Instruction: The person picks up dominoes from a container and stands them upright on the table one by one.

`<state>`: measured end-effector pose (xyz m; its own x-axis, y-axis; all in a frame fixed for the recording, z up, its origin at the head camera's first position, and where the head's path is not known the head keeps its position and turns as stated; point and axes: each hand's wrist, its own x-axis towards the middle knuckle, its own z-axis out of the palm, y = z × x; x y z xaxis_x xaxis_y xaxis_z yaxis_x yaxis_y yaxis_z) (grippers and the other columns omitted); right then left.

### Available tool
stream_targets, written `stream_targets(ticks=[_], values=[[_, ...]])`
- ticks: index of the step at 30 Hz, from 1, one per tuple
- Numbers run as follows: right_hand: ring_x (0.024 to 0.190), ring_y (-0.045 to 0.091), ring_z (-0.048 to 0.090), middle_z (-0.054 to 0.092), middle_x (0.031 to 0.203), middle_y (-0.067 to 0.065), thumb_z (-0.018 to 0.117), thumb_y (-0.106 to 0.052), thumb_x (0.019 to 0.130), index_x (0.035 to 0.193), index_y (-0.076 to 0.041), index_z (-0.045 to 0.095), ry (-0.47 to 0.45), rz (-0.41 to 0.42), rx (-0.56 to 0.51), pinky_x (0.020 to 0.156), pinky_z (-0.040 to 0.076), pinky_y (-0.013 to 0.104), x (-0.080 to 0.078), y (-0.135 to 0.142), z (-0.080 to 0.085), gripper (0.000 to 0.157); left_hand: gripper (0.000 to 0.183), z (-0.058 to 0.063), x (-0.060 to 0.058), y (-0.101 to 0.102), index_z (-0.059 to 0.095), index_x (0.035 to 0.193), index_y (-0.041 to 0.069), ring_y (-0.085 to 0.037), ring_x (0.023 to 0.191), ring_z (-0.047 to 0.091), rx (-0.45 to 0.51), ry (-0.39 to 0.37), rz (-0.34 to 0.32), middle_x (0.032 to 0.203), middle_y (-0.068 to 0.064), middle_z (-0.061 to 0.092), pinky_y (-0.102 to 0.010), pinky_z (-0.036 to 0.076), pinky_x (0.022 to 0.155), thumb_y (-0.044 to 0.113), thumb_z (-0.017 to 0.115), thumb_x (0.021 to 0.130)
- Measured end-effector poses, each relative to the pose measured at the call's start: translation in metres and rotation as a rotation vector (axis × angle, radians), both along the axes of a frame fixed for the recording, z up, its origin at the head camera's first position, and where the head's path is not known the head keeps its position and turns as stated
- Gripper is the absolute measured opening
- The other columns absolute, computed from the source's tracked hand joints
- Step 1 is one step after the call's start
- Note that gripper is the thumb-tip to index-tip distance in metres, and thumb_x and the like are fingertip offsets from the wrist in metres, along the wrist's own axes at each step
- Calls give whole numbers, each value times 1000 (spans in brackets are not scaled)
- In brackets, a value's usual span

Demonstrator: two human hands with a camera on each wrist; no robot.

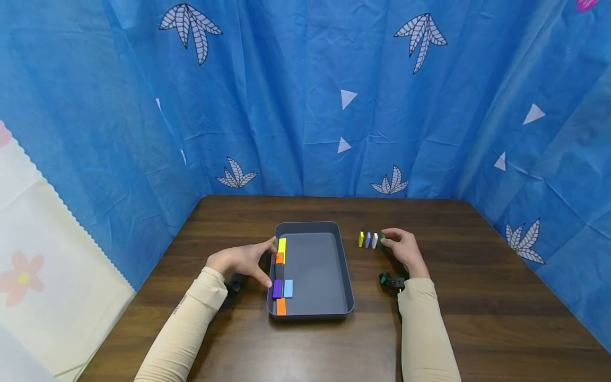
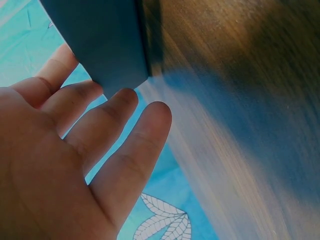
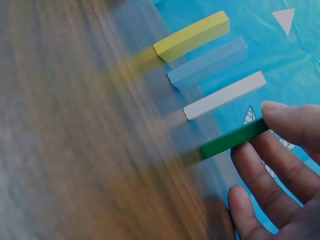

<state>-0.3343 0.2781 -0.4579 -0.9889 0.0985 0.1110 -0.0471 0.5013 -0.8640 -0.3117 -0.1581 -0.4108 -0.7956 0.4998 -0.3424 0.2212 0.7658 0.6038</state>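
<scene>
My right hand (image 1: 404, 248) pinches a green domino (image 3: 232, 140) near its upper end, thumb on one side and fingers on the other. The domino stands on end on the table, last in a row with a white (image 3: 225, 96), a blue (image 3: 209, 62) and a yellow domino (image 3: 192, 36). At the left side of a grey tray (image 1: 348, 289), my left hand (image 1: 243, 260) has its thumb and index finger spread over the rim. Its other fingers, extended, lie against the tray's outer wall (image 2: 100, 40) in the left wrist view.
Inside the tray, along its left wall, are yellow (image 1: 282, 245), orange (image 1: 281, 306), black (image 1: 279, 271), purple (image 1: 277, 289) and light blue (image 1: 288, 288) dominoes. A brown wooden table (image 1: 229, 217) bears everything. Blue curtains (image 1: 305, 106) hang close behind it and to the sides.
</scene>
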Motion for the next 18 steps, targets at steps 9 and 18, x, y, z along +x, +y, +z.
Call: stream_targets(ticks=[9, 18], values=[[111, 31, 56, 58, 132, 25, 61, -6, 98, 132, 3, 59, -20, 5, -17, 74, 49, 20, -1, 2, -2, 35, 119, 0, 0, 0, 18, 160, 11, -36, 150, 24, 0, 5, -1, 168, -13, 15, -63, 22, 120, 42, 90, 70], [118, 33, 54, 56, 135, 24, 61, -6, 99, 137, 3, 54, -21, 5, -19, 90, 50, 30, 1, 4, 5, 40, 121, -1, -1, 0, 17, 160, 11, -35, 151, 23, 3, 5, -3, 169, -12, 13, -63, 21, 120, 44, 90, 70]])
